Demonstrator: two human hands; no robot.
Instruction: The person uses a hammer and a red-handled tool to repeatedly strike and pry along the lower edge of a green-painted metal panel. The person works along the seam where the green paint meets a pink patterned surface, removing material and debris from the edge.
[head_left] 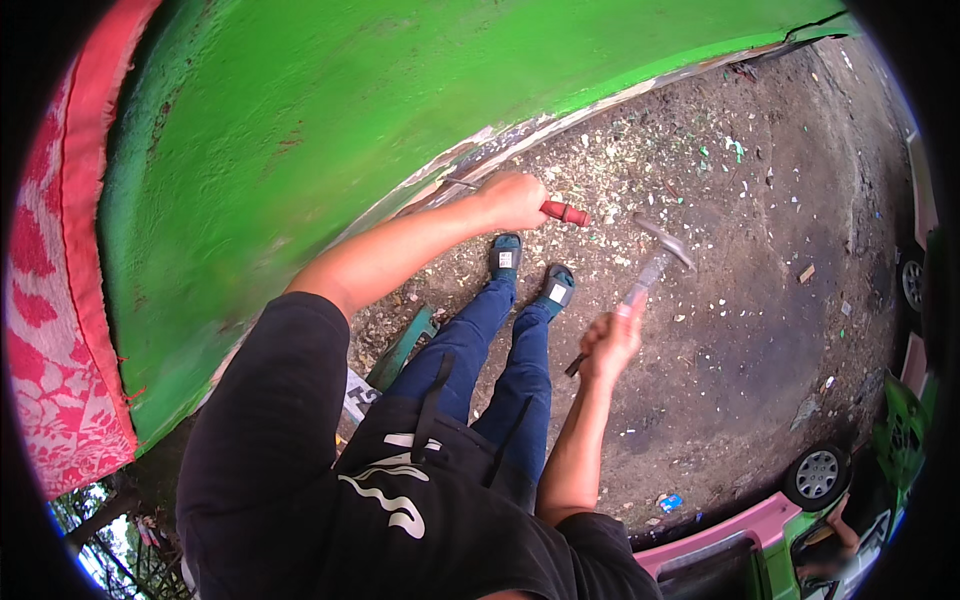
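Hammer (666,242) and red-handled tool (566,213) in our hands.
Our right hand (610,345) grips the hammer; ahead, our left hand (513,200) clenches the red-handled tool, its shaft pointing toward the foot of the green wall (300,130).

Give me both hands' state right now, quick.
Left hand: closed, holding a red-handled tool with a metal shaft.
Right hand: closed, holding a hammer by its handle.

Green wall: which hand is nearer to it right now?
Left. The left hand is beside the lower edge of the green wall, gripping a red-handled tool; the right hand is farther out, to the right, holding a hammer.
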